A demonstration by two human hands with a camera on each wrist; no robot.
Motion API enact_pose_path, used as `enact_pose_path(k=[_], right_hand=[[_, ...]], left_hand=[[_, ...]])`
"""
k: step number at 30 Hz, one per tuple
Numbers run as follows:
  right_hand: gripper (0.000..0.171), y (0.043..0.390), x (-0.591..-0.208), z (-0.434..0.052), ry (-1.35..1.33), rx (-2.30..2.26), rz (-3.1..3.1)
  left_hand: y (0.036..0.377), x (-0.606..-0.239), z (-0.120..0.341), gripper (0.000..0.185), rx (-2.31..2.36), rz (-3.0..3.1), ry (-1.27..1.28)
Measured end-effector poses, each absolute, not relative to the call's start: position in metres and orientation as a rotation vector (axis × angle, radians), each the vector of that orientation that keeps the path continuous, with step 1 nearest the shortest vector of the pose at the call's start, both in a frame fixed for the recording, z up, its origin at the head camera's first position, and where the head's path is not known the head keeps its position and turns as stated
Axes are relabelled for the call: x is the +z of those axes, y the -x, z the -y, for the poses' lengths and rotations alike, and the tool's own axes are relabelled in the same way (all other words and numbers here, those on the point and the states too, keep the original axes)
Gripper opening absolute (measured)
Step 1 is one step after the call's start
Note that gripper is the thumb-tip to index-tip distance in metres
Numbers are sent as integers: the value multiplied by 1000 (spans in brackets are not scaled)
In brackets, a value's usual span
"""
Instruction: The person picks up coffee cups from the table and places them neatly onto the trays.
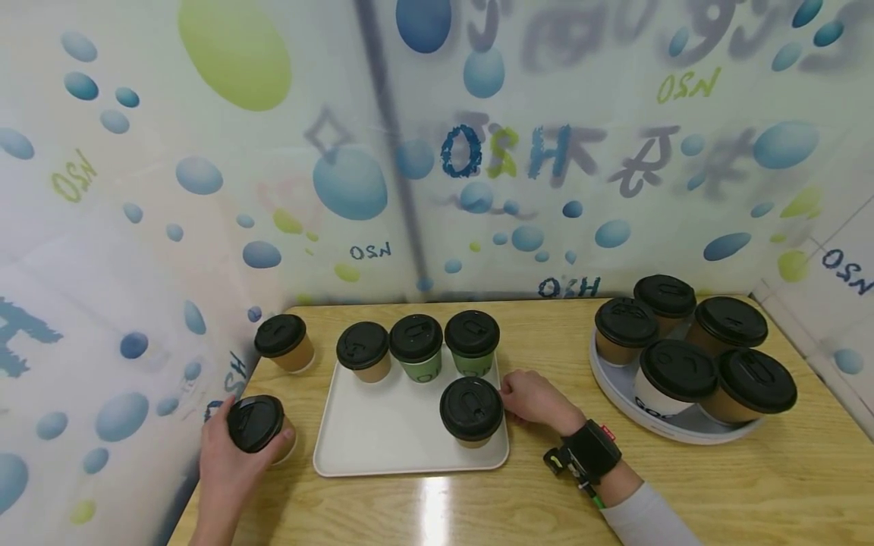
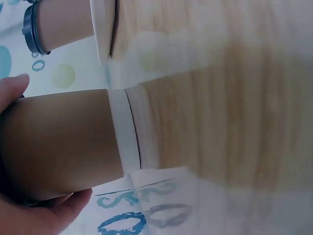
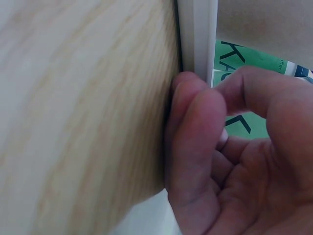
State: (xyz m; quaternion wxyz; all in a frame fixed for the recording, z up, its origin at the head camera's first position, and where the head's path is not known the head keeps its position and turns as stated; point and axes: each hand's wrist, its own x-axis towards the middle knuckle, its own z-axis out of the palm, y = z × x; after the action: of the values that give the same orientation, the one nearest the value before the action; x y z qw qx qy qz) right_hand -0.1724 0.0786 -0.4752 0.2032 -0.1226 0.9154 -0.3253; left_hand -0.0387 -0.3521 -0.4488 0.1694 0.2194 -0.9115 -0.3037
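Observation:
At the left, my left hand (image 1: 235, 462) wraps its fingers and thumb round a brown paper coffee cup (image 2: 63, 142) with a black lid (image 1: 256, 423). In the left wrist view this cup stands upright with its base at the wood table. My right hand (image 1: 539, 402) is at the right edge of a white rectangular tray (image 1: 389, 440). Its curled fingers pinch the tray rim (image 3: 198, 44) in the right wrist view. On the tray stand two green cups (image 1: 421, 369) and two brown cups (image 1: 471, 441), all black-lidded.
Behind the held cup, another brown lidded cup (image 1: 290, 353) stands at the table's left edge. A round grey-white tray (image 1: 669, 432) on the right carries several lidded cups, one of them white (image 1: 655, 398). A patterned curtain (image 1: 437, 250) closes off the back.

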Motion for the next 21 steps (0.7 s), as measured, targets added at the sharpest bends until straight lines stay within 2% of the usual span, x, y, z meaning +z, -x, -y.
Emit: enact_pose_path(k=[4,10,21], right_hand=[[34,172,-476,-79,351,-916,-2550],[33,171,-475,-80,345,-929,-2544],[32,173,-478,-80,370,-938,-2551]], left_hand=[[39,-446,347,103,-858,2529,-545],[41,-429,321,97,-905,2383,-174],[61,-425,277,115,-1139,2366,344]])
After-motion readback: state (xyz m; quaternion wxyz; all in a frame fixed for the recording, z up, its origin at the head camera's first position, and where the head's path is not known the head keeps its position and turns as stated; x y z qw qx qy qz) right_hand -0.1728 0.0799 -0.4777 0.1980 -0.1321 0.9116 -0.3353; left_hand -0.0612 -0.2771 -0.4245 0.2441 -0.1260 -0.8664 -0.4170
